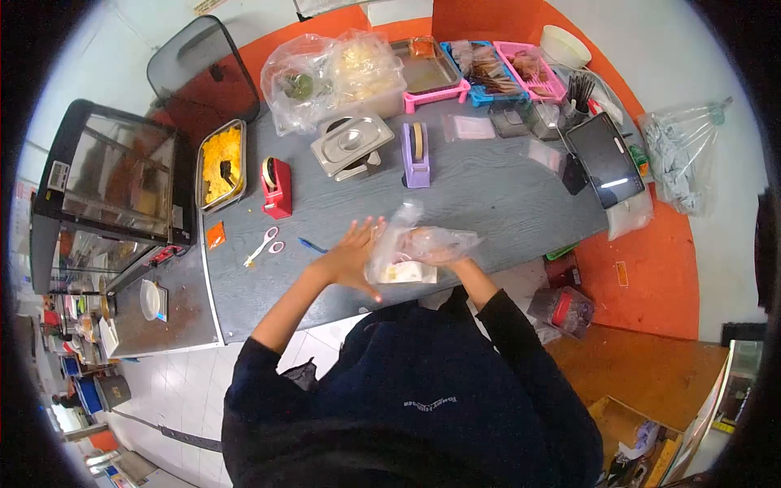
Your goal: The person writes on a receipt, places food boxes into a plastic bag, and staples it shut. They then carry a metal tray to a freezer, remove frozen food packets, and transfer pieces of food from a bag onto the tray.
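Note:
Near the front edge of the dark table, a clear plastic bag (396, 236) stands crumpled around a small white box-like packet (411, 273). My left hand (351, 259) is open beside the bag, its fingers spread along the bag's left side. On the other side, my right hand (439, 246) is wrapped in the plastic and grips the bag; the film partly covers its fingers. Close to my left hand lie a blue pen (311, 245) and white-and-pink scissors (264, 246).
Behind are a red tape dispenser (277, 189), a purple tape dispenser (416, 159) and metal container lids (351, 145). A tray of yellow food (221, 167) stands left, near a glass display case (122, 175). A tablet (606, 159) leans at right. Pink and blue baskets line the back.

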Demonstrator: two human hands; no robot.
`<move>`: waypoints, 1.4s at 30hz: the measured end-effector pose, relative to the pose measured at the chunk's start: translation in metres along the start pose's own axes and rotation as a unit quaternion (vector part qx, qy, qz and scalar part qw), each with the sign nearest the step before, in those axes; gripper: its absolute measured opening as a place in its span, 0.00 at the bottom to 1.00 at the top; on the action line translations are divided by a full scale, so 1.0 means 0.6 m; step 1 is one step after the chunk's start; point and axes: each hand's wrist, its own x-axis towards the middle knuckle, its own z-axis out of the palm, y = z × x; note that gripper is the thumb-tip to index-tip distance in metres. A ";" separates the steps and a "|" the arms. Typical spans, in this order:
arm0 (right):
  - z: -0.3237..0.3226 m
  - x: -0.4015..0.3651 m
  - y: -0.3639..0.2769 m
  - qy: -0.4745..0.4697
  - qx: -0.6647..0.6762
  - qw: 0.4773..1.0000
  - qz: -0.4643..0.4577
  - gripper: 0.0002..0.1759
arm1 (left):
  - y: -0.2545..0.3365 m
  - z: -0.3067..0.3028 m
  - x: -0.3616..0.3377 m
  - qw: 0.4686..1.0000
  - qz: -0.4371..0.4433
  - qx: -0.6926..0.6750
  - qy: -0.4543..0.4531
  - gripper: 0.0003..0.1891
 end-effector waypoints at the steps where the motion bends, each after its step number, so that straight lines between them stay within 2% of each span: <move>1: 0.021 0.010 -0.043 -0.014 -0.267 0.963 0.044 0.17 | -0.001 0.008 0.034 0.998 0.034 -0.013 -0.055 0.62; 3: 0.077 0.029 -0.114 -0.014 -0.510 0.856 0.086 0.18 | -0.034 0.033 0.080 0.990 0.077 -0.025 -0.119 0.64; 4: 0.110 0.044 -0.142 0.017 -0.601 0.796 0.071 0.22 | -0.060 0.061 0.102 0.967 0.044 -0.064 -0.244 0.60; 5: 0.129 0.055 -0.153 0.047 -0.686 0.723 0.058 0.26 | -0.067 0.083 0.115 0.948 0.034 -0.084 -0.306 0.58; 6: 0.130 0.065 -0.132 0.056 -0.688 0.721 0.063 0.26 | -0.074 0.104 0.128 0.925 0.021 -0.101 -0.366 0.56; 8: 0.123 0.068 -0.079 0.056 -0.732 0.679 0.004 0.29 | -0.064 0.140 0.135 0.963 0.048 -0.105 -0.245 0.50; 9: 0.131 0.054 -0.090 0.063 -0.733 0.677 0.008 0.29 | -0.056 0.156 0.133 0.975 0.060 -0.108 -0.183 0.47; 11: 0.145 0.021 -0.117 0.081 -0.683 0.715 -0.122 0.33 | -0.043 0.180 0.130 0.988 0.079 -0.116 -0.057 0.41; 12: 0.142 0.000 -0.135 0.085 -0.684 0.714 -0.120 0.33 | -0.040 0.186 0.136 0.989 0.087 -0.121 0.007 0.39; 13: 0.132 -0.030 -0.156 0.111 -0.654 0.731 -0.158 0.35 | -0.012 0.123 0.141 0.964 0.145 -0.220 0.027 0.29; 14: 0.119 -0.062 -0.171 0.134 -0.623 0.745 -0.197 0.39 | 0.002 0.100 0.144 0.964 0.147 -0.222 0.027 0.29; 15: 0.099 -0.103 -0.163 0.135 -0.625 0.743 -0.197 0.39 | 0.013 0.085 0.150 0.880 0.017 -0.473 0.043 0.27; 16: 0.073 -0.149 -0.139 0.202 -0.637 0.704 -0.238 0.43 | 0.024 0.068 0.157 0.720 -0.115 -0.682 0.056 0.27; 17: 0.049 -0.174 -0.120 0.266 -0.644 0.661 -0.278 0.47 | 0.038 0.043 0.165 0.719 -0.112 -0.683 0.057 0.27; 18: 0.024 -0.177 -0.114 0.264 -0.646 0.659 -0.279 0.47 | 0.056 0.013 0.172 0.660 -0.062 -0.741 0.106 0.23; 19: -0.001 -0.179 -0.113 0.270 -0.684 0.602 -0.311 0.43 | 0.082 -0.025 0.183 0.593 -0.011 -0.790 0.157 0.20; 20: -0.021 -0.181 -0.119 0.273 -0.717 0.542 -0.343 0.40 | 0.142 -0.081 0.206 0.601 -0.064 -0.762 0.234 0.19; 22: -0.042 -0.130 -0.183 0.263 -0.712 0.537 -0.369 0.41 | 0.176 -0.133 0.229 0.566 -0.140 -0.766 0.270 0.19; 23: -0.051 -0.104 -0.220 0.259 -0.710 0.545 -0.363 0.38 | 0.196 -0.157 0.244 0.563 -0.137 -0.766 0.278 0.19; 25: -0.073 -0.070 -0.269 0.242 -0.682 0.607 -0.329 0.32 | 0.228 -0.189 0.276 0.548 -0.255 -0.764 0.225 0.19; 26: -0.083 -0.067 -0.278 0.225 -0.658 0.648 -0.310 0.29 | 0.228 -0.185 0.290 0.548 -0.253 -0.762 0.235 0.19; 27: -0.089 -0.066 -0.277 0.202 -0.628 0.695 -0.286 0.26 | 0.220 -0.172 0.299 0.714 -0.251 -0.596 0.267 0.18; 28: -0.090 -0.075 -0.276 0.173 -0.592 0.740 -0.267 0.23 | 0.204 -0.151 0.304 0.840 -0.240 -0.396 0.282 0.17; 29: -0.090 -0.081 -0.269 0.140 -0.554 0.786 -0.237 0.20 | 0.183 -0.135 0.304 0.901 -0.225 -0.211 0.305 0.14; 30: -0.098 -0.085 -0.272 0.112 -0.519 0.821 -0.207 0.17 | 0.161 -0.119 0.304 0.915 -0.226 -0.010 0.334 0.12; 31: -0.112 -0.089 -0.279 0.085 -0.486 0.853 -0.171 0.14 | 0.181 -0.163 0.312 0.948 -0.034 0.076 0.308 0.09; 32: -0.137 -0.083 -0.289 0.077 -0.460 0.874 -0.137 0.12 | 0.191 -0.188 0.321 0.938 0.158 0.157 0.265 0.08; 33: -0.181 -0.075 -0.305 0.111 -0.437 0.887 -0.098 0.09 | 0.192 -0.177 0.321 0.939 0.147 0.160 0.267 0.08; 35: -0.312 -0.035 -0.354 0.250 -0.388 0.886 -0.032 0.07 | 0.201 -0.127 0.315 0.953 -0.116 0.084 0.268 0.07; 36: -0.411 -0.013 -0.345 0.276 -0.309 0.909 -0.053 0.08 | 0.200 -0.108 0.304 0.950 -0.129 0.084 0.270 0.07; 37: -0.451 0.015 -0.386 0.312 -0.432 0.843 -0.076 0.07 | 0.198 -0.088 0.291 0.940 -0.191 0.020 0.283 0.09; 38: -0.513 0.049 -0.401 0.286 -0.533 0.790 -0.100 0.07 | 0.199 -0.072 0.276 0.921 -0.250 -0.045 0.295 0.11; 39: -0.563 0.080 -0.401 0.254 -0.627 0.726 -0.125 0.09 | 0.204 -0.060 0.259 0.916 -0.262 -0.046 0.299 0.11; 40: -0.578 0.103 -0.399 0.241 -0.627 0.730 -0.123 0.09 | 0.210 -0.049 0.239 0.827 -0.417 -0.251 0.283 0.13; 41: -0.590 0.124 -0.395 0.220 -0.695 0.684 -0.022 0.09 | 0.219 -0.036 0.224 0.676 -0.536 -0.439 0.250 0.15; 42: -0.601 0.144 -0.388 0.196 -0.753 0.624 0.077 0.09 | 0.227 -0.011 0.211 0.668 -0.542 -0.441 0.257 0.15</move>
